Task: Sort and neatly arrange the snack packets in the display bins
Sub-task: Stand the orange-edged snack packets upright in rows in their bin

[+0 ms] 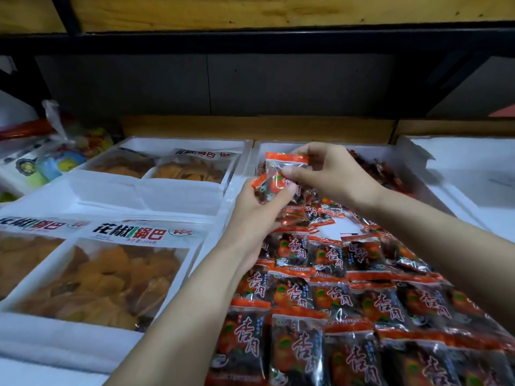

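Note:
Small red-and-black snack packets [328, 299] lie in overlapping rows across the near part of a white foam bin [257, 151]. Over the bin's middle, my left hand [257, 210] grips a packet [269, 188] from below. Above it, my right hand [331, 171] pinches a second packet [281, 165] by its right side, thumb in front. The two packets overlap between the hands. A loose heap of the same packets [315, 211] sits under my hands, and more dark red packets [381, 171] fill the bin's far right.
To the left, white foam bins [172, 190] hold large clear bags of orange crisps [108, 285] with printed white headers. A mostly bare white foam bin [471, 168] stands at the right. Mixed colourful packets [58, 160] lie at the far left. A dark shelf board runs overhead.

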### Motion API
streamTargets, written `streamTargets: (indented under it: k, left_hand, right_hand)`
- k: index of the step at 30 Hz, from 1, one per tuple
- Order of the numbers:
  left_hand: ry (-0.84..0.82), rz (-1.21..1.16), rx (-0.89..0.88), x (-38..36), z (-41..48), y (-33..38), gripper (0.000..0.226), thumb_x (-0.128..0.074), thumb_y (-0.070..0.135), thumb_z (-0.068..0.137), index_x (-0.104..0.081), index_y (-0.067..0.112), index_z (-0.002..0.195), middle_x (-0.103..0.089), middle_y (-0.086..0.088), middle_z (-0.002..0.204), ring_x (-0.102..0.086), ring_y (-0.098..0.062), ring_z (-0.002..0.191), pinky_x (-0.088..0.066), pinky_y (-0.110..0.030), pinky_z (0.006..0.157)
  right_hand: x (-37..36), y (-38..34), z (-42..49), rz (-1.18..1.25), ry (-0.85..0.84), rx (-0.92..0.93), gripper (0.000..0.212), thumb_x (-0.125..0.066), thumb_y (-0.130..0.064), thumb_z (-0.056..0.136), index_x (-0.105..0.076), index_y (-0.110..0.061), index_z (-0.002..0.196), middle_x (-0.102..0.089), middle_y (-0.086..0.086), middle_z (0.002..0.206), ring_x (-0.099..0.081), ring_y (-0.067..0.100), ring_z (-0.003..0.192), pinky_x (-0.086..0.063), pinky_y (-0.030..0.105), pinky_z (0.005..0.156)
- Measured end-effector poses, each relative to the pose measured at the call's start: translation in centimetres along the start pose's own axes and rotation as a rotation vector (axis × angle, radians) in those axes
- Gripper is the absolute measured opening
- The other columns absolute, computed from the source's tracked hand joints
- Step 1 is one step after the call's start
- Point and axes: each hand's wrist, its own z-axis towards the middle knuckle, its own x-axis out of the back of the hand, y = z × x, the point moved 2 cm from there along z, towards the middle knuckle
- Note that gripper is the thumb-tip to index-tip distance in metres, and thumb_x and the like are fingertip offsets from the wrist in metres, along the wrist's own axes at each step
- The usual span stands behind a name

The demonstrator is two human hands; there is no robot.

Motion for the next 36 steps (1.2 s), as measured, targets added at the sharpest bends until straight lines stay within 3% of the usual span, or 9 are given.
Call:
streamTargets:
  k: [3, 6, 13, 19, 22, 24, 26, 30, 36]
  left_hand:
    - [0.113, -0.043, -0.064, 0.6, 0.4, 0.0, 0.028, -0.069, 0.024, 0.087, -0.056, 0.026, 0.112, -0.071, 0.005, 0.101, -0.070, -0.004, 0.085, -0.057, -0.027, 0.073]
    - [0.212, -0.082, -0.087, 1.1, 0.7, 0.2, 0.036, -0.070, 0.023, 0.086, -0.054, 0.021, 0.118, -0.069, 0.002, 0.104, -0.068, -0.013, 0.096, -0.057, -0.038, 0.084]
    - [0.253, -0.106, -0.090, 1.6, 1.0, -0.2, 0.032, -0.069, 0.020, 0.087, -0.053, 0.020, 0.116, -0.068, -0.002, 0.106, -0.068, -0.018, 0.098, -0.055, -0.045, 0.090]
    - [0.242, -0.094, -0.092, 1.5, 1.3, -0.6, 0.038, -0.070, 0.021, 0.087, -0.053, 0.020, 0.121, -0.069, -0.002, 0.105, -0.069, -0.018, 0.096, -0.057, -0.039, 0.085]
    - [0.245, -0.093, -0.084, 1.6, 1.5, -0.8, 0.039, -0.070, 0.024, 0.086, -0.052, 0.023, 0.122, -0.068, 0.000, 0.107, -0.068, -0.020, 0.099, -0.056, -0.034, 0.081]
    - [0.240, -0.093, -0.086, 1.5, 1.5, -0.8, 0.037, -0.069, 0.023, 0.087, -0.052, 0.024, 0.120, -0.069, 0.002, 0.104, -0.070, -0.019, 0.096, -0.057, -0.029, 0.076]
    - [0.232, -0.100, -0.087, 1.4, 1.5, -0.7, 0.035, -0.068, 0.022, 0.088, -0.051, 0.024, 0.118, -0.068, 0.003, 0.102, -0.070, -0.018, 0.094, -0.059, -0.034, 0.080]
    - [0.264, -0.090, -0.058, 1.7, 1.9, -0.9, 0.030, -0.069, 0.023, 0.088, -0.049, 0.029, 0.110, -0.067, 0.002, 0.105, -0.069, -0.019, 0.097, -0.058, -0.041, 0.086]
    - [0.301, -0.043, -0.020, 2.2, 1.9, -1.1, 0.037, -0.067, 0.028, 0.089, -0.046, 0.028, 0.120, -0.067, 0.000, 0.110, -0.068, -0.020, 0.098, -0.055, -0.038, 0.085]
  right_hand:
    - [0.4, -0.1, 0.4, 0.006, 0.114, 0.041, 0.023, -0.060, -0.027, 0.090, -0.054, -0.020, 0.111, -0.062, -0.006, 0.098, -0.062, -0.005, 0.080, -0.051, 0.011, 0.073]
    - [1.0, 1.5, 1.2, -0.093, 0.190, 0.032, 0.024, -0.054, -0.025, 0.094, -0.052, -0.018, 0.117, -0.057, -0.010, 0.105, -0.058, 0.001, 0.094, -0.047, 0.016, 0.085]
    - [-1.3, 10.9, 2.8, -0.534, -0.369, -0.326, 0.055, -0.065, -0.030, 0.088, -0.046, -0.008, 0.134, -0.055, 0.010, 0.131, -0.052, 0.023, 0.118, -0.041, 0.033, 0.102]
    - [-2.6, 12.4, 3.8, -0.448, -0.384, -0.433, 0.055, -0.073, -0.029, 0.081, -0.050, 0.003, 0.120, -0.053, 0.002, 0.079, -0.052, 0.019, 0.076, -0.043, 0.029, 0.068]
    - [-2.7, 12.4, 3.7, -0.433, -0.411, -0.471, 0.054, -0.072, -0.031, 0.082, -0.053, 0.001, 0.122, -0.049, 0.000, 0.085, -0.049, 0.015, 0.079, -0.042, 0.030, 0.075]
    - [-2.5, 12.3, 3.8, -0.404, -0.400, -0.497, 0.026, -0.073, -0.030, 0.082, -0.059, -0.010, 0.091, -0.047, -0.004, 0.074, -0.047, 0.010, 0.069, -0.040, 0.025, 0.069]
    - [-2.3, 11.8, 3.8, -0.370, -0.377, -0.508, 0.027, -0.071, -0.026, 0.084, -0.051, -0.012, 0.071, -0.049, -0.006, 0.070, -0.049, 0.011, 0.066, -0.040, 0.024, 0.064]
    - [-1.1, 10.2, 3.7, -0.324, -0.231, -0.460, 0.022, -0.065, -0.017, 0.088, -0.063, 0.003, 0.098, -0.067, 0.019, 0.100, -0.063, 0.027, 0.086, -0.053, 0.044, 0.084]
    - [2.0, 3.3, 2.0, 0.039, 0.100, -0.235, 0.016, -0.060, -0.020, 0.091, -0.060, -0.012, 0.105, -0.067, 0.003, 0.090, -0.063, 0.014, 0.078, -0.051, 0.024, 0.069]
